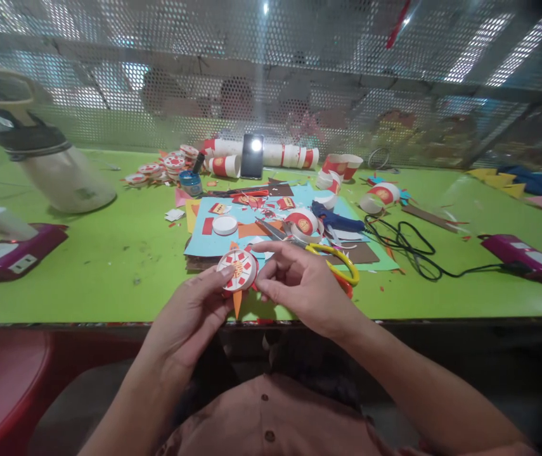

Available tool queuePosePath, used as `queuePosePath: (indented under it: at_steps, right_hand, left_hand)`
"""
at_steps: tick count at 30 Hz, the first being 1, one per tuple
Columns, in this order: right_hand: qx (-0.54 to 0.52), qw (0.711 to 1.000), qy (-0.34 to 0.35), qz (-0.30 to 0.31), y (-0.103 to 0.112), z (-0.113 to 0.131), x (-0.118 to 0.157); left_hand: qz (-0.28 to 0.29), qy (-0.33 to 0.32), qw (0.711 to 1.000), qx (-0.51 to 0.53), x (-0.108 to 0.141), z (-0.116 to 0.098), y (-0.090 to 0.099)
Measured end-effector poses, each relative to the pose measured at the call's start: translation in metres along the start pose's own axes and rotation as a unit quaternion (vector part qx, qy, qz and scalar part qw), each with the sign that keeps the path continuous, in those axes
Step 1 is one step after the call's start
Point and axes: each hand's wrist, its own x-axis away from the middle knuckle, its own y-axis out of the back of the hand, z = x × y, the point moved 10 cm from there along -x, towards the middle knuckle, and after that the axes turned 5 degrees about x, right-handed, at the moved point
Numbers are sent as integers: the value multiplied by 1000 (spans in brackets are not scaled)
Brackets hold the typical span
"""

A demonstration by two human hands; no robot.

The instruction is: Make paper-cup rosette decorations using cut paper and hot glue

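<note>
Head view, only one. Left hand point(199, 301) pinches the disc point(242, 266): thumb on its face, fingers behind. Disc sits just over the table's point(123, 272) near edge, patterned face up and toward the camera, white with red marks, orange spike point(237, 306) pointing down from it.

Right hand point(311, 288) is at the disc's right side, index stretched out, thumb and other fingers curled in. Can't tell if it pinches anything or touches the disc.

Scissors point(355, 273) lie just past the right hand, yellow handle partly hidden by it, blades pointing away left across the paper stack point(201, 240). Also on the stack: white cap point(224, 225), cut cup point(302, 221), blue glue gun point(335, 218), red scraps. Black cable point(413, 247) loops on the table between the glue gun and the right purple socket block point(520, 253).

Behind the stack: blue bottle point(191, 183), phone point(252, 166) standing upright with a bright glare, row of paper cups point(294, 156) on their sides. Pile of similar discs point(174, 163) left of the bottle. Far left: tilted-looking jug point(61, 171), left purple block point(23, 253) with a white plug point(2, 225).
</note>
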Motion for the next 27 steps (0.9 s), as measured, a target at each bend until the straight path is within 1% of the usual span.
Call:
queuePosePath:
  at_steps: [5,11,14,18,23,27]
  right_hand:
    - [1,1000,29,11,-2,4,0]
    - [57,996,68,15,-4,9,1]
    - [66,995,68,12,-1,9,0]
    - [62,997,54,-1,7,6,-3]
    - [27,999,33,10,8,0,-5]
    - [16,999,37,-4,9,-1,-2]
  left_hand:
    - [-3,3,1000,25,-2,1,3]
    - [-32,-4,999,20,-2,-2,7]
    - [-40,-10,999,12,-3,-2,8]
    - [-28,-23,999,-5,-2,-2,6]
    - [-5,-69,998,-14,4,-7,-1]
    - [-21,-106,993,-39,9,-12,0]
